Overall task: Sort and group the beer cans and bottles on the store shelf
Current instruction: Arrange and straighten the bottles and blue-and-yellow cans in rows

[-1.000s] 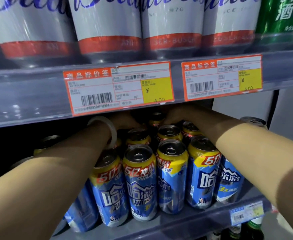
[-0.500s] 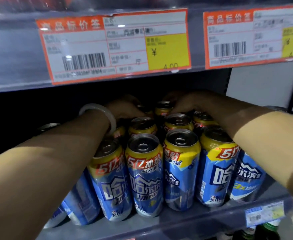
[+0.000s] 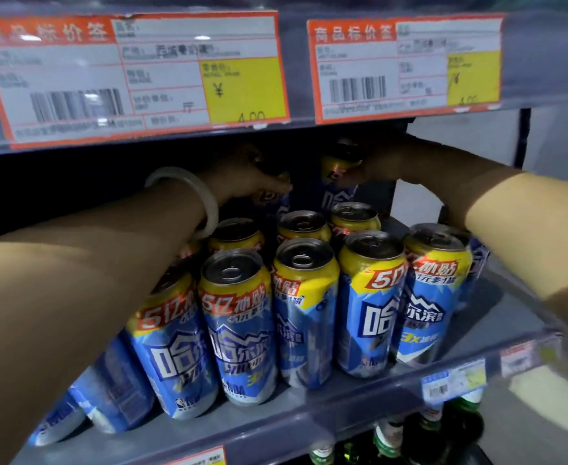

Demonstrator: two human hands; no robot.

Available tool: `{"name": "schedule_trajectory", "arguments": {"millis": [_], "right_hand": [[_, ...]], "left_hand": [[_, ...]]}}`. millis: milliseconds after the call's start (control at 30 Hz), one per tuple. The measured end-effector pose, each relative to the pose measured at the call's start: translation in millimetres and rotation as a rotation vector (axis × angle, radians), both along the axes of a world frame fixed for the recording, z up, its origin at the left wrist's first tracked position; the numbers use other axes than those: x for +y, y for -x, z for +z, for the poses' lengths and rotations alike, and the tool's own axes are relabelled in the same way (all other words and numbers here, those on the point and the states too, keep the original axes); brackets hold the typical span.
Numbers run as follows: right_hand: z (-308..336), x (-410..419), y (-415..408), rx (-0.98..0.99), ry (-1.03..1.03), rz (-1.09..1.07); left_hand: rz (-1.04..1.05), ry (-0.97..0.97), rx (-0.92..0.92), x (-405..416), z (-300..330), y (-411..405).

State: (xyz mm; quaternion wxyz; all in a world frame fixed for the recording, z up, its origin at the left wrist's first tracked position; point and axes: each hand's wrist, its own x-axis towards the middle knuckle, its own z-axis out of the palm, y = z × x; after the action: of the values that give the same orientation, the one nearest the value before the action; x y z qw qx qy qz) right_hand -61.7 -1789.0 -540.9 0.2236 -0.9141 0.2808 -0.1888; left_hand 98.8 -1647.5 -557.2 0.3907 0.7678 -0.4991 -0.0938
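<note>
The left hand (image 3: 252,177), a pale bangle (image 3: 193,196) on its wrist, reaches deep under the upper shelf, fingers curled round a raised blue can (image 3: 274,199); below stand blue-and-yellow beer cans (image 3: 304,310) in rows on the shelf (image 3: 276,417), near its front edge; the right hand (image 3: 381,169) grips another lifted can (image 3: 338,182) at the dim back; green bottles (image 3: 386,437) show beneath.

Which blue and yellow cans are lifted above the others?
Two at the back: the can gripped by the right hand and the can under the left hand. The rest stand on the shelf.
</note>
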Motion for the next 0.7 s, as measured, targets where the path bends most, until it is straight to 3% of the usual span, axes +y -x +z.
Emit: {"name": "schedule_trajectory", "arguments": {"millis": [167,300,700], "right_hand": [[12,-16,53,0.051,0.077,-0.077],[11,-18,80,0.245,0.111,-0.12],[-8,-12,98,0.438,-0.022,0.013]], "left_hand": [[-0.084,0.106,0.057,-28,0,34],[-0.104,0.127,0.072,-54,3,59],[-0.14,-0.06,-0.005,-89,-7,98]]}}
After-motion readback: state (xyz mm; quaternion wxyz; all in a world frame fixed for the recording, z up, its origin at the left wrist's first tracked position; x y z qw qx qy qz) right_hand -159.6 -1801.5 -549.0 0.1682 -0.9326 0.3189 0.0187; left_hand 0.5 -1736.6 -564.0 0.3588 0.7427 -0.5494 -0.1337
